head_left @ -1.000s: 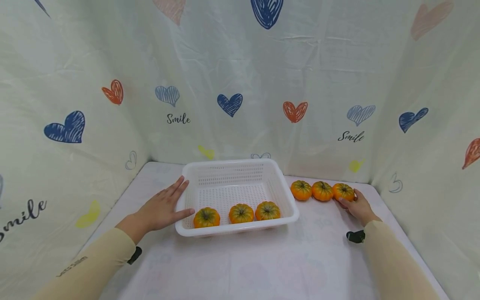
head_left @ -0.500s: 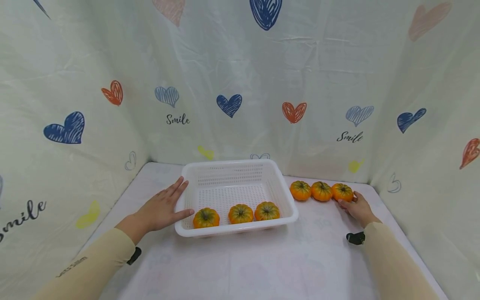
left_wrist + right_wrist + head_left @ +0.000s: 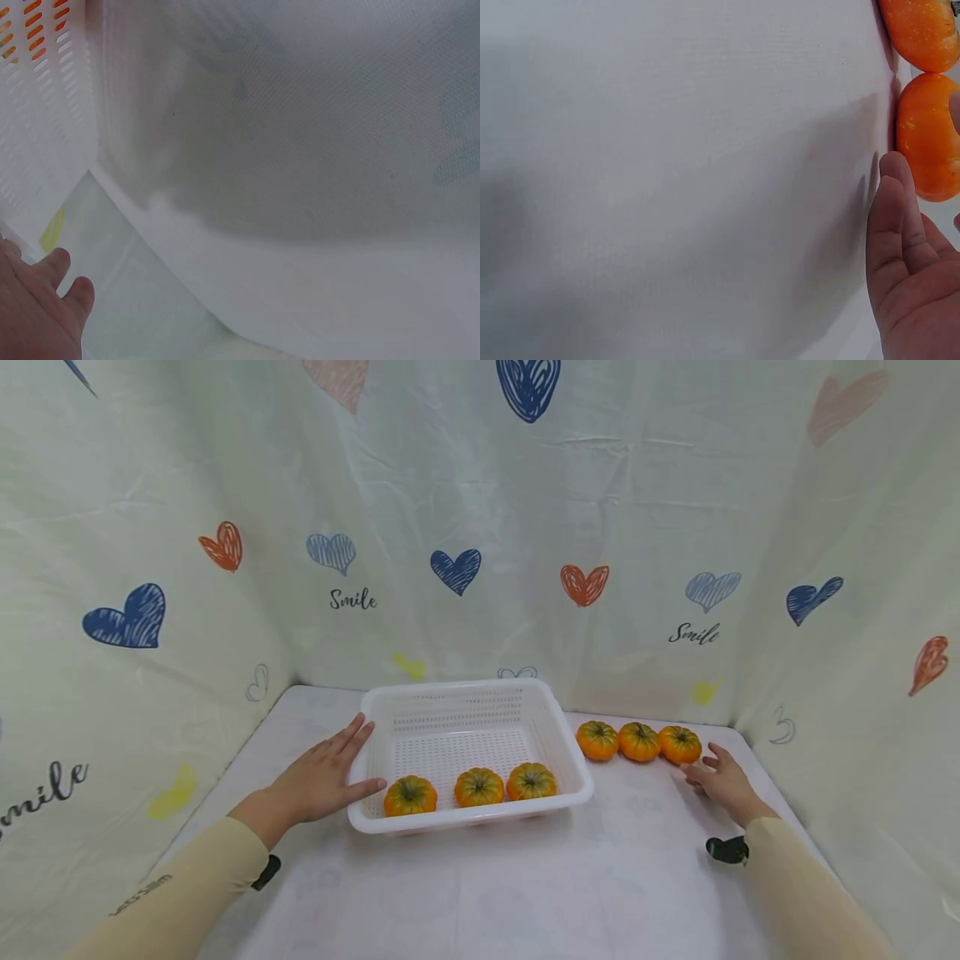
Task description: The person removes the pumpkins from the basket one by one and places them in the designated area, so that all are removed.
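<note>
Head view: L hand point(image 3: 318, 777) is spread at L rim of white basket point(image 3: 480, 815), w/ 3 pumpkins point(image 3: 479, 787) inside, near side. R of it, 3 more in a row point(image 3: 639, 742) on table point(image 3: 525, 885). R hand point(image 3: 729, 783) is relaxed, empty, just beside end one. Looks abt half done to me.

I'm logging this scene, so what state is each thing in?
White basket: upright, partly filled
Three pumpkins: in basket, along near side
Three other pumpkins: outside, in a row
Left hand: fingers spread at basket's rim
Right hand: holding nothing, beside the end pumpkin
Patterned curtain: hanging, creased
</note>
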The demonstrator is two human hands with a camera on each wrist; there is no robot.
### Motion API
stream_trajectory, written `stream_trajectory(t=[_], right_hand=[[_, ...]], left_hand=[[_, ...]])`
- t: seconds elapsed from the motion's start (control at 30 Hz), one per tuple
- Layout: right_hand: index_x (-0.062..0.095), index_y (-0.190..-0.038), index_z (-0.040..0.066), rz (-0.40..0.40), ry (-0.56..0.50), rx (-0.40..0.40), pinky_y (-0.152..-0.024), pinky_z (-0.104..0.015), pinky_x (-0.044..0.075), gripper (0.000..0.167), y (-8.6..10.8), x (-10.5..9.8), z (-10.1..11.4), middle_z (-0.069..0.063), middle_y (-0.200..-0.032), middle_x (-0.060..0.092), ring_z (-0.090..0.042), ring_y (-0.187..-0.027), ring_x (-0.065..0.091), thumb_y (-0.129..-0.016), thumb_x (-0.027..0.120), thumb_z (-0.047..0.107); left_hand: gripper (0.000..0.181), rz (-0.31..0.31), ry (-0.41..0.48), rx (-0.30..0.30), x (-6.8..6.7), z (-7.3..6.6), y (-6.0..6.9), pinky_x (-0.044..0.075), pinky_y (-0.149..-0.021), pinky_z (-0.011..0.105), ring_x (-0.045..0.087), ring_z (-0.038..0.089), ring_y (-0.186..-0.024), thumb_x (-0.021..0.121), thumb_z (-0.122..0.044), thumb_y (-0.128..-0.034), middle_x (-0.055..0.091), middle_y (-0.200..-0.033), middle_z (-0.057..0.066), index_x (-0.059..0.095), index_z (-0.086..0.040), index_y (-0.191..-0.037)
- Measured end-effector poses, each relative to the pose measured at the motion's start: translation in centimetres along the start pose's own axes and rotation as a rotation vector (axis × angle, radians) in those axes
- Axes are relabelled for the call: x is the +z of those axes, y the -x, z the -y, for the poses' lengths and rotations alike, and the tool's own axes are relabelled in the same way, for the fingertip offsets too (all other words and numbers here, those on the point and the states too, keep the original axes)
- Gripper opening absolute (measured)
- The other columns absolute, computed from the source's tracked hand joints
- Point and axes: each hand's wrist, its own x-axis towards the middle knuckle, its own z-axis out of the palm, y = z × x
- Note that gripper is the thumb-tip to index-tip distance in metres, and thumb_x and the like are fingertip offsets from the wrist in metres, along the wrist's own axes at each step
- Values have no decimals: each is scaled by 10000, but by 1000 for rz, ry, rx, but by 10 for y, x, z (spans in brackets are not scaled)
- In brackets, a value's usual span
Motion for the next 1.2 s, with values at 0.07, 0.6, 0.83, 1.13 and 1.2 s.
stream_trajectory(t=[0.07,0.6,0.83,1.13,1.2], right_hand=[[-116,-1543,-30,5,7,-15,-1051,-538,389,949,4,-2,1,-401,-1535,117,-395,-1158,592,-1019,576,352],[22,-1592,41,13,99,-282,-993,-619,419,873,28,1,53,-342,-1551,223,-530,-1254,458,-1007,613,305],[69,-1604,91,72,89,-368,-976,-590,454,892,35,17,87,-285,-1570,247,-535,-1279,429,-977,663,318],[168,-1601,136,137,134,-482,-931,-479,529,823,42,36,129,-232,-1549,327,-370,-1121,588,-963,686,190],[192,-1596,139,151,154,-503,-904,-444,548,822,43,39,139,-218,-1540,351,-343,-1099,605,-953,700,197]], left_hand=[[994,0,-6,-2,0,0,0,209,-1137,624,223,428,-1456,510,-679,-919,63,-1655,171,147,-46,-1593],[964,-2,-16,-4,0,0,0,207,-1132,634,215,439,-1455,558,-608,-933,68,-1650,189,152,-30,-1588],[974,1,-12,-2,-1,-1,0,208,-1133,631,215,439,-1454,546,-631,-928,71,-1650,188,151,-35,-1589],[982,5,-18,1,-1,0,1,204,-1138,626,200,429,-1462,524,-654,-928,65,-1651,186,145,-36,-1590],[980,2,-22,0,-1,0,1,206,-1136,627,202,429,-1462,529,-649,-928,68,-1650,187,148,-35,-1589]])
